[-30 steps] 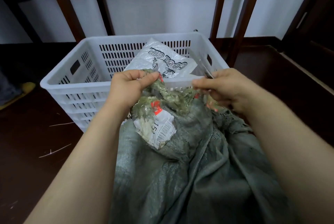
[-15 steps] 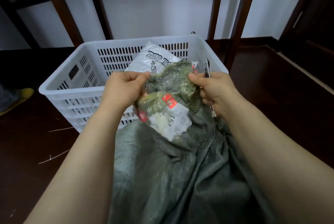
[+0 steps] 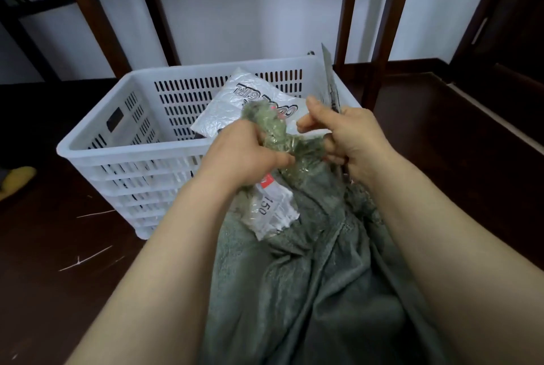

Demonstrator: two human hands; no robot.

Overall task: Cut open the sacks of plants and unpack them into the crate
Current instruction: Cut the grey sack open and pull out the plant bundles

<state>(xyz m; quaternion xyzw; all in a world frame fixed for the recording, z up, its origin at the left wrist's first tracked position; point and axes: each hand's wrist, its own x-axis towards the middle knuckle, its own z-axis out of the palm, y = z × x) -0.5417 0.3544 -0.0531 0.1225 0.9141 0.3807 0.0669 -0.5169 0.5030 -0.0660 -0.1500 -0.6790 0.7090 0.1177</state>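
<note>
Left hand (image 3: 244, 155) and right hand (image 3: 350, 141) (knife (image 3: 331, 82) included) stay clamped on the plant packet (image 3: 273, 135), now raised from the sack (image 3: 309, 276) toward the crate (image 3: 97, 149) at 12 o'clock; unpacking proceeds.

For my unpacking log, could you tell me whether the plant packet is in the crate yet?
Not yet: the plant packet is held above the sack, outside the crate.
</note>
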